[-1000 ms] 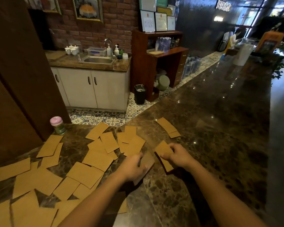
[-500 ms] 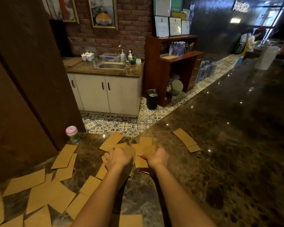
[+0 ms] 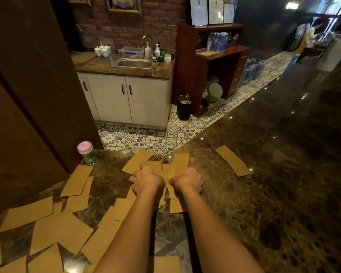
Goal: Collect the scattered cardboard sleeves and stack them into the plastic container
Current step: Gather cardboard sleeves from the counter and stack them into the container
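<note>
we see both hands side by side at the middle of the dark marble desk (image 3: 274, 174), knuckles up. the left hand (image 3: 147, 181) has its grip curled shut over the cardboard sleeves (image 3: 166, 170) bunched beneath it, and the right hand (image 3: 187, 180) has its grip closed on the same bunch, the two fists almost touching. the bunch fans out past the knuckles toward 12 o'clock, with more flat pieces poking out under the wrists toward 6 o'clock.

out at 2 o'clock from the hands, two loose sleeves (image 3: 232, 160) lie overlapping, well apart from the bunch. from 7 to 9 o'clock the scattered sleeves (image 3: 61, 231) cover the near left of the desk, many overlapping, and one more sleeve (image 3: 165, 264) lies at 6 o'clock between the forearms at the frame's lower edge.

at 10 o'clock a small jar with a pink lid (image 3: 86, 152) stands upright near the desk's far left corner, just beyond the nearest sleeve. we cannot pick out the plastic container for the stack on the desk. beyond the desk at 12 o'clock are patterned floor tiles (image 3: 146, 138) and a white cabinet with a sink (image 3: 135, 64).
</note>
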### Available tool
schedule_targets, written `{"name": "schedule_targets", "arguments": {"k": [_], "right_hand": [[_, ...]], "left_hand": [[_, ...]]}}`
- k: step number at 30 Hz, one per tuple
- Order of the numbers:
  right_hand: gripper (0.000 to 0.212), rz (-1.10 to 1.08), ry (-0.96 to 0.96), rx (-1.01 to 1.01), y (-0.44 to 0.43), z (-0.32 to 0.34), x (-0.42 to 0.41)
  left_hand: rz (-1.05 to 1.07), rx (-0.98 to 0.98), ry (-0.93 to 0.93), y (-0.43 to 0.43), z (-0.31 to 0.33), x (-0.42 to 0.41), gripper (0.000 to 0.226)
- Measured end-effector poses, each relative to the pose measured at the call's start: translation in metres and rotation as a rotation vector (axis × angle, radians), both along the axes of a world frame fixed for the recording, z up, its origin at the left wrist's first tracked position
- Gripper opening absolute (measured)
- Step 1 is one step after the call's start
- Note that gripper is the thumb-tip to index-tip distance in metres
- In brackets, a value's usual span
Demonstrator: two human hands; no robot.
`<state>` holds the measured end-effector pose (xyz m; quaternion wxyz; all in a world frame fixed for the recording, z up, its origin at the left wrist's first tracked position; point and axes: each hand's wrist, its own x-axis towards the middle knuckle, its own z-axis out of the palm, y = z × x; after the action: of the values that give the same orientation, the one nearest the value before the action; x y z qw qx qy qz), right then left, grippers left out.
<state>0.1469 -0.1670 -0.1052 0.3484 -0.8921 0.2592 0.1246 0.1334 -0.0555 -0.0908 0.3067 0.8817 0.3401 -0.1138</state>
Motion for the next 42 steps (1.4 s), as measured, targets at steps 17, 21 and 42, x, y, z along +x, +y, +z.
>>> {"name": "schedule_targets", "arguments": {"k": [17, 21, 42], "right_hand": [[0.04, -0.111, -0.101, 0.549, -0.053, 0.012, -0.024], [0.031, -0.073, -0.042, 0.433, -0.023, 0.008, -0.021], [0.028, -0.027, -0.193, 0.935, -0.03, 0.063, -0.036]], "left_hand": [[-0.018, -0.311, -0.359, 0.013, 0.007, -0.039, 0.04], [-0.047, -0.274, -0.301, 0.008, 0.013, -0.03, 0.03], [0.064, -0.979, -0.35, -0.004, 0.07, -0.052, 0.021]]}}
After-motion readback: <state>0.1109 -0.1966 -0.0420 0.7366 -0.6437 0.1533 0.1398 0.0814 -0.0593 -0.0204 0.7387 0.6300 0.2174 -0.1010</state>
